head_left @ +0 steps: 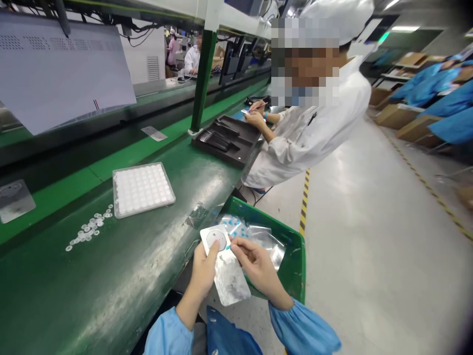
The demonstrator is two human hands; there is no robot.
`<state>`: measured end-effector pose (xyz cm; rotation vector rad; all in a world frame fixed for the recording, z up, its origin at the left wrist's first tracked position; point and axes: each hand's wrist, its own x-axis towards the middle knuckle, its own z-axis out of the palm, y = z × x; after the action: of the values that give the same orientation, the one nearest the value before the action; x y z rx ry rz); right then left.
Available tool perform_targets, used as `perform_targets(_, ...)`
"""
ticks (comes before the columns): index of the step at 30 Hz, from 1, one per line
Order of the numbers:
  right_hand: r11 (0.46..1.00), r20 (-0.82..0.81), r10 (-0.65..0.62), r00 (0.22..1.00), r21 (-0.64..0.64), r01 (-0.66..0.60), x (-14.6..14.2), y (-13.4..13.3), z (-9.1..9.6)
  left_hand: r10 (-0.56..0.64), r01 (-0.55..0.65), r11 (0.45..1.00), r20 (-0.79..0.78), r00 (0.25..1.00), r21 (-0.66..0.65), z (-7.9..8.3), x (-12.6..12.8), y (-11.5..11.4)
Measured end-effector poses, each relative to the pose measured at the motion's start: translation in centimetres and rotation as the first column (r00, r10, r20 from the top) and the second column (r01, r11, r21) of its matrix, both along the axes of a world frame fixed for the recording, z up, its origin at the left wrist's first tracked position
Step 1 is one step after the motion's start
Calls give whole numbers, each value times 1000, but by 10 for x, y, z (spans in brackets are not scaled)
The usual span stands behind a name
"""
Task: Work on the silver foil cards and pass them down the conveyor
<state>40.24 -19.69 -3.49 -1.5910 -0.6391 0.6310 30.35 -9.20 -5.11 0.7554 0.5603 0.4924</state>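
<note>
My left hand (203,268) grips a flat, rounded metal-looking panel (232,283), silvery on its lower part and white at the upper end. Its thumb presses on a round outlined area there. My right hand (258,264) is closed in a pinch at the panel's right edge, its fingertips at a small blue tab (228,247). Below both hands stands a green bin (301,266), holding clear film pieces (275,249) with blue dots or tabs.
On the green bench (140,266) are a clear tray of white round pieces (144,190), several loose rings (88,229) and a similar panel (16,199). Further along lie another panel (154,133) and a black tray (225,140). A co-worker in white (318,128) works beyond the bin.
</note>
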Motion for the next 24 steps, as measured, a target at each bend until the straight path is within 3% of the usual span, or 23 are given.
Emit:
perform_targets(3, 989, -72, 83, 994, -115, -91, 17, -4, -11, 30, -29, 999, -20, 999, 35, 0, -11, 2)
perform_targets(6, 954, -51, 39, 998, -296, -52, 48, -11, -38, 37, -37, 999, -17, 999, 24, 2, -17, 1)
perform_targets(11, 821, 71, 8, 997, -571, 34, 80, -20, -92, 42, -43, 998, -23, 999, -43, 14, -24, -4)
perform_targets(14, 743, 182, 15, 983, -660, 111, 84, -28, -111, 63, -64, 996, -27, 998, -55, 18, -27, -5)
perform_targets(17, 682, 257, 41, 965, -713, 161, 87, -34, -118, 95, -97, 991, -29, 995, -92, 19, -30, -5)
perform_targets(19, 670, 280, 65, 958, -723, 166, 88, -36, -117, 108, -110, 987, -28, 994, -117, 23, -33, -5)
perform_targets(24, 723, 382, 84, 920, -659, 208, 85, -37, -108, 85, -86, 992, -19, 996, -90, 34, -47, -1)
